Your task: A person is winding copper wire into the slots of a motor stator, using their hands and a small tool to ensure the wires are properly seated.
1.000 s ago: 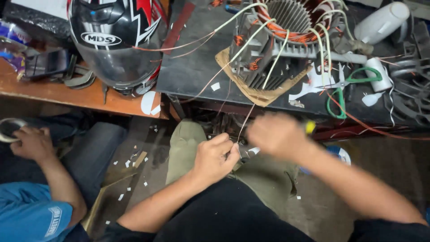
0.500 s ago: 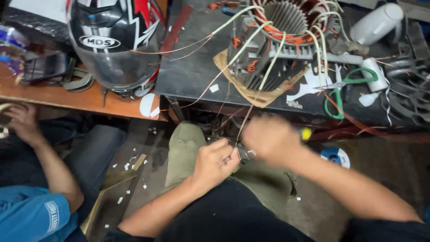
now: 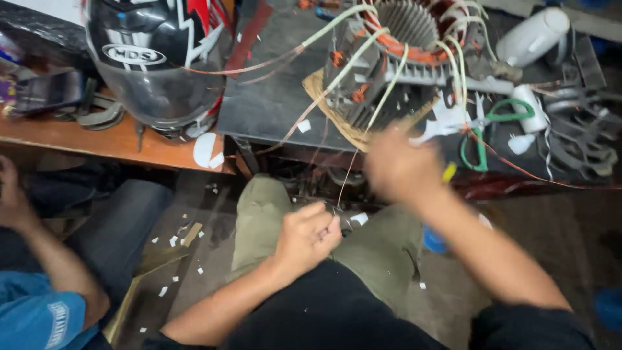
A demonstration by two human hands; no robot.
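My left hand (image 3: 308,236) hovers over my lap with its fingers pinched on a thin wire (image 3: 346,175). That wire rises to a motor stator (image 3: 395,58) with orange windings and pale sleeved leads, which sits on cardboard on the dark bench (image 3: 272,104). Blurred, my right hand (image 3: 402,170) is raised near the bench's front edge just below the stator. It grips a small tool with a yellow handle (image 3: 448,172).
Green-handled scissors (image 3: 486,129) lie right of the stator. A black, white and red helmet (image 3: 155,58) rests on the wooden table (image 3: 97,142) at the left. Another person's arm (image 3: 45,259) and hand (image 3: 10,198) are at far left. Paper scraps litter the floor.
My right hand has lifted from beside my left hand up toward the bench edge. The other person's hand has slid further left. My left hand keeps its pinch.
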